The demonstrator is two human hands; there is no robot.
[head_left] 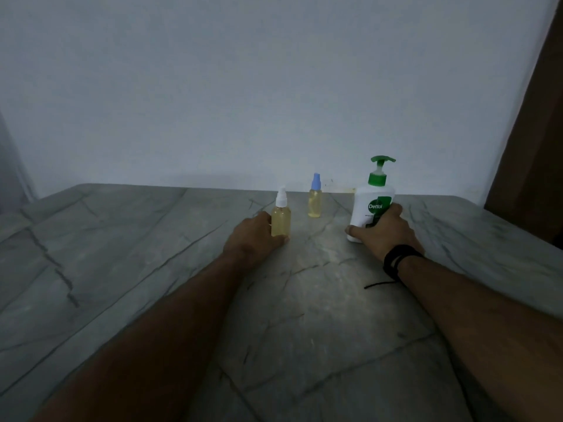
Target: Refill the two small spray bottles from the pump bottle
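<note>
A small spray bottle with a white cap point(281, 220) stands upright on the table, filled with yellowish liquid. My left hand point(254, 234) grips its lower body from the left. Behind it, a second small spray bottle with a blue cap point(315, 202) stands alone near the wall, also holding yellowish liquid. To the right stands the white pump bottle point(372, 205) with a green pump head and a Dettol label. My right hand point(382, 231) is wrapped round its lower part, thumb at the base. Both big and small bottles rest on the tabletop.
The grey marble-patterned table point(152, 269) stretches wide to the left and toward me. A plain pale wall stands right behind the bottles. A brown wooden panel point(533, 141) rises at the right edge. A black band is on my right wrist point(399, 258).
</note>
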